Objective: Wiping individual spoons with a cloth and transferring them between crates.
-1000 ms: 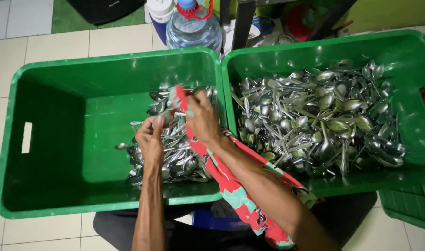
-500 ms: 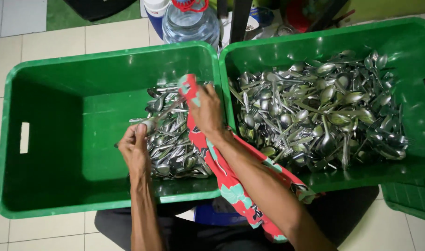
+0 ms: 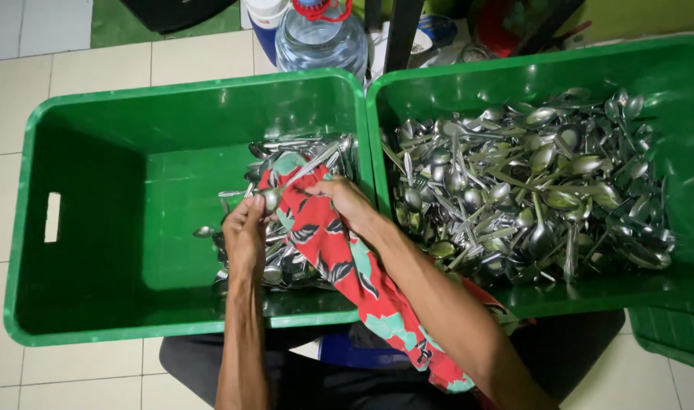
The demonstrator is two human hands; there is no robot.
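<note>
Head view looks down on two green crates side by side on a pale tiled floor: the left crate (image 3: 96, 190) holds a smaller heap of spoons (image 3: 286, 258) against its right wall, the right crate (image 3: 666, 83) a dense pile of cutlery (image 3: 529, 190). A clear water bottle (image 3: 320, 42) with a red handle stands behind them. Left hand (image 3: 244, 235) pinches a spoon (image 3: 286, 186) by its bowl end, fingers closed; right hand (image 3: 347, 201) grips a red floral cloth (image 3: 339, 258) wrapped against that spoon, above the left crate's heap.
</note>
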